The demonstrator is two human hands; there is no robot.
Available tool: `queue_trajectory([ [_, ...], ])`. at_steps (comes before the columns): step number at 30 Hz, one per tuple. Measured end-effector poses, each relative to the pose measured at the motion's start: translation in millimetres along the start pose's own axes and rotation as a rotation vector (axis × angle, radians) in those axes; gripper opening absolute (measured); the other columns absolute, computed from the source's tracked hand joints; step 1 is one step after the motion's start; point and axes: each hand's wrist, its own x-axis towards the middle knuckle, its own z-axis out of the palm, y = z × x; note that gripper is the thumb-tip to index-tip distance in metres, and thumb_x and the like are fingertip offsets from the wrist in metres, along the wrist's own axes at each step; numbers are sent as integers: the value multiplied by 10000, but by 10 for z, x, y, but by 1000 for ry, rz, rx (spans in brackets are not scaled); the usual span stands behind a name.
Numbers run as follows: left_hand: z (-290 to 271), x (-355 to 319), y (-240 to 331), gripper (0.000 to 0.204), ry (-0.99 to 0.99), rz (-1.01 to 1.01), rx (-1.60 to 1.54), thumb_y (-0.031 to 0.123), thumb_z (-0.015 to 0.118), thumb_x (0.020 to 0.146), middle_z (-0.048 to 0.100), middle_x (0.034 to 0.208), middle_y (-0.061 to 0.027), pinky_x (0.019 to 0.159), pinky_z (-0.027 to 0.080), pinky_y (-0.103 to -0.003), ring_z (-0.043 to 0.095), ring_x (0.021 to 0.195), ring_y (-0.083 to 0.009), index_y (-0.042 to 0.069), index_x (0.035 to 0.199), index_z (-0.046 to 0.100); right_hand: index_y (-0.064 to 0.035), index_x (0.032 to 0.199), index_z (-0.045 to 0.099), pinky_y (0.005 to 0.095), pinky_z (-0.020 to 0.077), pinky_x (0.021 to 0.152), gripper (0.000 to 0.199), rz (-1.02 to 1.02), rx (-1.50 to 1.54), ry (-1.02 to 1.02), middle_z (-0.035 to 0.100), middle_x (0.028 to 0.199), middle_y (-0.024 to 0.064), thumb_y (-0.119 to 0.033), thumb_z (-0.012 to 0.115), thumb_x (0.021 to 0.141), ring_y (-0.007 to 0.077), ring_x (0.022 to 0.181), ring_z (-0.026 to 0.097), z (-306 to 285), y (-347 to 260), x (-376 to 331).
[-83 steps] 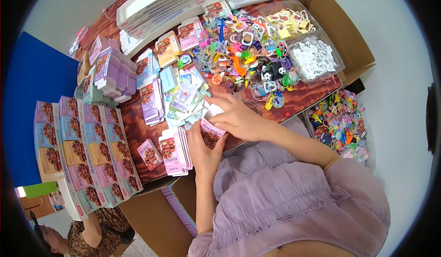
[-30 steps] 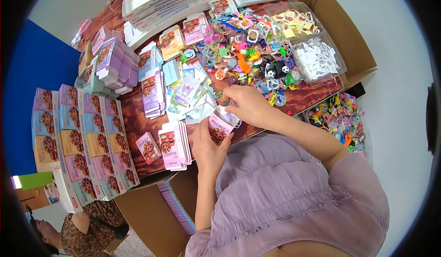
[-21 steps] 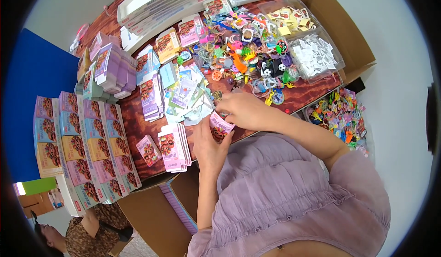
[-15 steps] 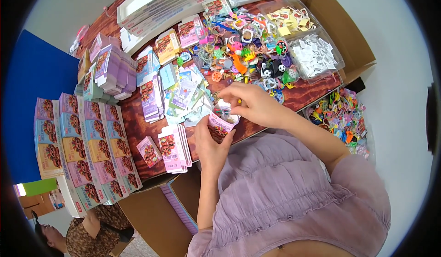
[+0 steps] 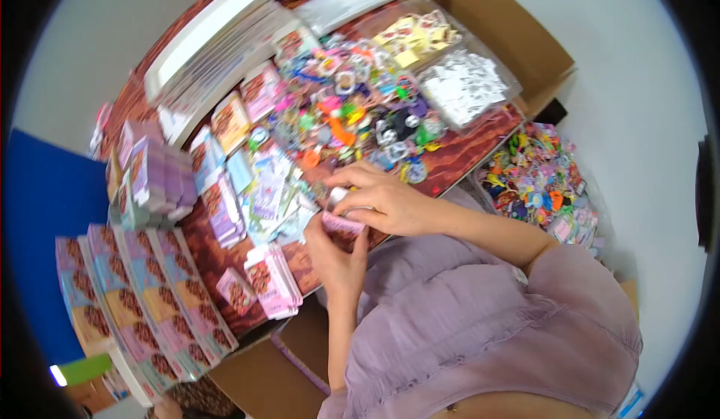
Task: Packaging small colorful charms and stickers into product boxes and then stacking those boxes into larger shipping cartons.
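Observation:
My left hand [image 5: 336, 258] is closed round a small pink carton [image 5: 343, 225], held upright at the table's near edge. Over its top, my right hand [image 5: 381, 200] is bent with fingers curled at the opening. A white piece [image 5: 338, 196] shows between those fingers; blur hides whether it is a flap or something else. Just beyond lie loose printed cards [image 5: 274, 198] with scalloped edges. Further off spreads a pile of small colourful trinkets [image 5: 345, 112]. Left of my left hand stand a stack of flat pink cartons [image 5: 273, 280] and one filled-out pink carton [image 5: 235, 291].
Display trays of cartons [image 5: 142, 306] stand at the left, near purple carton stacks [image 5: 161, 179]. White trays [image 5: 210, 52] are piled at the back. Clear tubs hold yellow pieces [image 5: 416, 37] and white packets [image 5: 465, 85]. A trinket bag [image 5: 536, 175] sits beside the table at right.
My right hand has come down onto the carton's opening, its fingers more curled. The whole view has shifted and turned slightly, with more blur. My left hand keeps its hold.

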Motion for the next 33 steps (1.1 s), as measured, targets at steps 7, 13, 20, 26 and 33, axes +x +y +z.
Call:
queue_trajectory([
  [7,-82,103,119,697,-146,77,214,155,842,709,568,1167,-216,932,451,-450,553,1090,-393,-19,1278,480,13,915,668,326,486,732,136,457,-55,524,657,851,102,-119,655,886,187,804,623,-957,358,-366],
  [13,15,165,104,720,-199,85,164,166,851,698,576,1170,-218,934,455,-449,561,1088,-395,-17,1289,484,7,886,667,323,477,691,130,672,-484,619,674,811,121,-118,651,853,192,744,629,-1784,983,-640],
  [20,16,162,140,715,-230,71,125,160,853,698,576,1181,-217,930,461,-441,571,1086,-379,-23,1289,493,-83,877,673,411,501,769,110,620,-640,178,634,920,107,-88,641,772,302,915,623,-1598,966,-508],
  [26,-25,175,175,709,-226,68,114,145,852,699,573,1184,-212,921,468,-430,574,1079,-376,-26,1290,499,-62,843,607,403,496,762,139,461,-931,143,583,889,90,-57,692,733,272,936,602,-1500,1115,-478],
  [33,-87,130,45,719,-190,16,69,128,853,701,573,1170,-197,906,474,-414,579,1066,-355,-30,1304,493,-35,792,617,301,429,538,69,648,-88,503,573,630,24,-54,683,787,120,595,562,-1918,1248,-572],
])
